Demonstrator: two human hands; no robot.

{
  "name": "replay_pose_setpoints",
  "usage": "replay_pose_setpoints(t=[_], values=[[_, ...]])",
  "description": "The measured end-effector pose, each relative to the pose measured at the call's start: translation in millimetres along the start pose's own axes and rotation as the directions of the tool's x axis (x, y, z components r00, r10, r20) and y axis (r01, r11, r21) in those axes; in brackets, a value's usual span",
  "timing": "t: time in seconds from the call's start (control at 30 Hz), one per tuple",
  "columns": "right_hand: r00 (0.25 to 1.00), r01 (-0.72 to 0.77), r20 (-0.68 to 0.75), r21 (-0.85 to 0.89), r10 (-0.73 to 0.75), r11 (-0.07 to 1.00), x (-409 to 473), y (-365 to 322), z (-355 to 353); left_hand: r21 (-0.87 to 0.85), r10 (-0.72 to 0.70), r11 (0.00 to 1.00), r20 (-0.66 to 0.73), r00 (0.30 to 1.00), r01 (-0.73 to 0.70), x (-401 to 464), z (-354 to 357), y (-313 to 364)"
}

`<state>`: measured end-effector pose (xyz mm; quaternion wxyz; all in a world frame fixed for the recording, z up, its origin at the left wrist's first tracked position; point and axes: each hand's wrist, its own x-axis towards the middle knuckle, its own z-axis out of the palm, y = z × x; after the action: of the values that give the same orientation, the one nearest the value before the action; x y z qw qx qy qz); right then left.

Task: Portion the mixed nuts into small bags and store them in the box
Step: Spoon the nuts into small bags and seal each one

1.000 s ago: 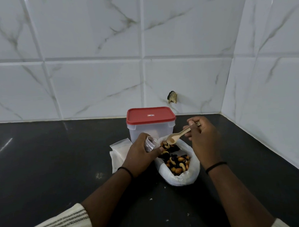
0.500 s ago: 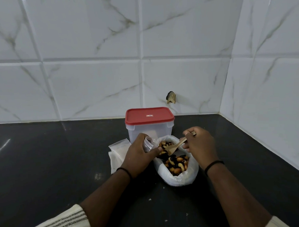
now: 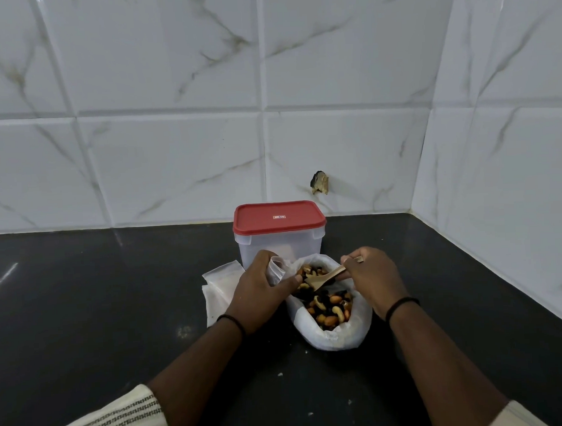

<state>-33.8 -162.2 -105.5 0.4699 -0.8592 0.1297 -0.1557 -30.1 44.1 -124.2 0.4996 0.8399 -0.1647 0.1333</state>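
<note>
A big white bag (image 3: 335, 336) lies open on the black counter, full of mixed nuts (image 3: 330, 307). My left hand (image 3: 260, 287) grips a small clear bag (image 3: 275, 269) at the big bag's left rim, its mouth facing right. My right hand (image 3: 369, 273) pinches the handle of a small wooden spoon (image 3: 324, 277), whose bowl dips onto the nuts beside the small bag. Just behind stands a clear plastic box (image 3: 279, 245) with its red lid (image 3: 278, 216) closed.
A stack of empty small bags (image 3: 220, 284) lies left of my left hand. The black counter (image 3: 84, 318) runs to white tiled walls behind and on the right. A chipped hole (image 3: 319, 182) marks the back wall. Small crumbs dot the counter near me.
My right hand has lowered the spoon from above the big bag down into the nuts. My left hand has kept its hold on the small bag.
</note>
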Motion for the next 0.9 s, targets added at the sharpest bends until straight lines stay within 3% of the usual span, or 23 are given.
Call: replay_pose_setpoints(t=[0.17,0.4,0.63,0.9], values=[[0.997,-0.055,-0.043,0.188,0.064,0.981,4.9,4.6,-2.3,0.006,0.009,1.0,-0.01,1.0,-0.009,-0.2,0.1,-0.8],[0.995,-0.095,0.038,0.244,0.088,0.965,7.6,10.9,1.7,-0.008,0.003,1.0,0.001,1.0,-0.003,0.1,0.2,-0.9],[0.984,-0.171,0.015,0.374,0.178,0.911,4.6,3.7,-8.1,-0.011,0.001,1.0,0.002,1.0,-0.001,0.7,0.4,-1.9],[0.987,-0.107,-0.055,0.478,0.151,0.872,2.1,-5.2,-11.3,-0.012,0.014,1.0,0.013,1.0,-0.014,0.0,0.9,-2.7]])
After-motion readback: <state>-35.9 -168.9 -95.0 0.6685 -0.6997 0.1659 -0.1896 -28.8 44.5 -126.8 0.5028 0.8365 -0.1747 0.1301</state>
